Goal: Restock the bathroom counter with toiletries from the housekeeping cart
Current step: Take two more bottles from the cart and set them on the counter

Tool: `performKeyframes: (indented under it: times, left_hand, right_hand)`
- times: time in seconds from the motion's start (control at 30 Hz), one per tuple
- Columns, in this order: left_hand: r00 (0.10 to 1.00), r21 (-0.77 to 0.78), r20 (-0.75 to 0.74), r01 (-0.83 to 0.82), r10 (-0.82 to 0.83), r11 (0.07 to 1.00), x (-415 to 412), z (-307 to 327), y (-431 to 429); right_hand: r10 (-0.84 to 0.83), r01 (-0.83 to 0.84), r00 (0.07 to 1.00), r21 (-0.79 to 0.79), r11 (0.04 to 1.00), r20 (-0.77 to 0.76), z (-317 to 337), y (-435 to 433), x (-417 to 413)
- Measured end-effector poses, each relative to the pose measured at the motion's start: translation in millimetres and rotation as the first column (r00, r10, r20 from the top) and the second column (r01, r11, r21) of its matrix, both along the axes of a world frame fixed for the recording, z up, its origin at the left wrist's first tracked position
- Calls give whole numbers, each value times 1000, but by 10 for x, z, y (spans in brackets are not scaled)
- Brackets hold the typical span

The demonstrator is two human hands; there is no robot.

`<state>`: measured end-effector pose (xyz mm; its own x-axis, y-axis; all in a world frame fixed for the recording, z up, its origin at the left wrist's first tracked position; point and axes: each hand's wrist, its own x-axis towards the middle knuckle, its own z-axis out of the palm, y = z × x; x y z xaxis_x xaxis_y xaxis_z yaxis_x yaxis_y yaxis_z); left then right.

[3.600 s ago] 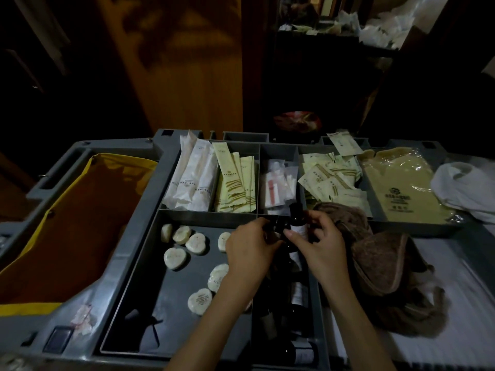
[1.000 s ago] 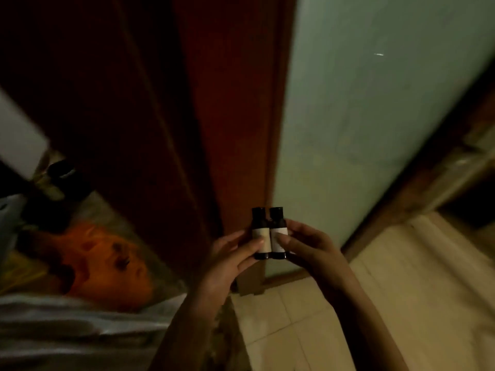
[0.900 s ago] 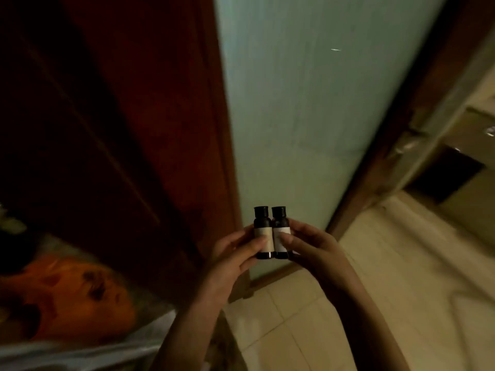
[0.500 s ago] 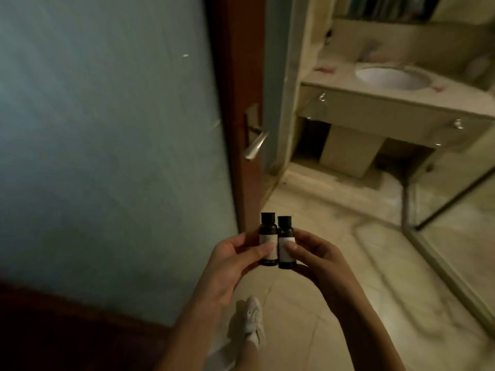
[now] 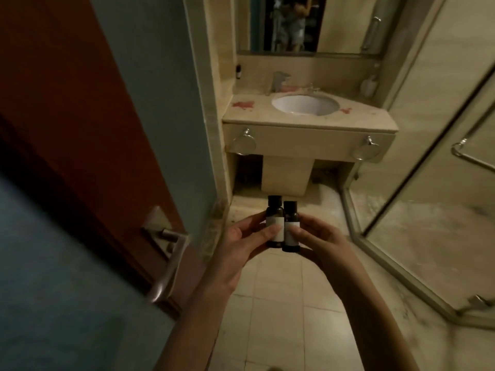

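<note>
At bathroom doorway, above the tiled floor (image 5: pixel 281 317): two small dark bottles held between both hands.

Left hand (image 5: pixel 241 247): thumb lies across the pale label of the left bottle (image 5: pixel 275 214), fingers curled behind it. Grip clamped on that bottle.
Right hand (image 5: pixel 324 245): thumb on the label of the right bottle (image 5: pixel 291 218), fingers wrapped behind. Grip likewise clamped.
The bottles touch side to side between the two palms, the right one sitting slightly lower.

Both bottles are upright with the long axis vertical. Black caps point up and stand clear of the fingers; bases are down by the palms.

Room, left to right:
- Red-brown door (image 5: pixel 67 103) with a frosted panel and a metal lever handle (image 5: pixel 171 266), just left of the left forearm.
- Beyond the bottles and well apart from them, a beige stone surface (image 5: pixel 308 124) with a white oval basin (image 5: pixel 305 104) and a faucet (image 5: pixel 278 81) behind the basin.
- Reddish patches (image 5: pixel 242 105) on the left part of the surface.
- One small dark ledge bottle (image 5: pixel 238 70) against the wall at far left.
- Mirror (image 5: pixel 348 22) above.
- Glass shower screen (image 5: pixel 428 170) at right.
</note>
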<state>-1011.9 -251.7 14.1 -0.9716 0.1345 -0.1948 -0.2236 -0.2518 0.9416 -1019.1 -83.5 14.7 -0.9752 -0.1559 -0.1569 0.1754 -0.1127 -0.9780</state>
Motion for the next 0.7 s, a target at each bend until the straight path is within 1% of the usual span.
performKeyframes:
  times: [0.13, 0.23, 0.3, 0.5, 0.57, 0.7]
  left_hand:
    - [993, -3, 74, 94, -94, 996, -359, -189, 172]
    - [988, -35, 124, 100, -95, 994, -624, -285, 263]
    - [987, -52, 146, 73, -65, 996, -849, -343, 287]
    - [978, -81, 192, -68, 83, 994, -1901, -382, 539]
    - [981, -98, 176, -64, 81, 993, -2305, -324, 722]
    - [988, -145, 151, 6, 17, 989, -3110, -182, 1170]
  right_hand:
    - [-39, 38, 997, 20, 999, 61, -209, 195, -238]
    - [-47, 46, 992, 12, 999, 121, -355, 278, -536]
    - [-19, 19, 989, 6, 1000, 145, -440, 290, -815]
    - [69, -69, 982, -6, 998, 175, -538, 493, -2032]
    - [63, -62, 984, -10, 998, 165, -497, 677, -2480]
    - [18, -18, 992, 1, 1000, 123, -362, 1155, -3245]
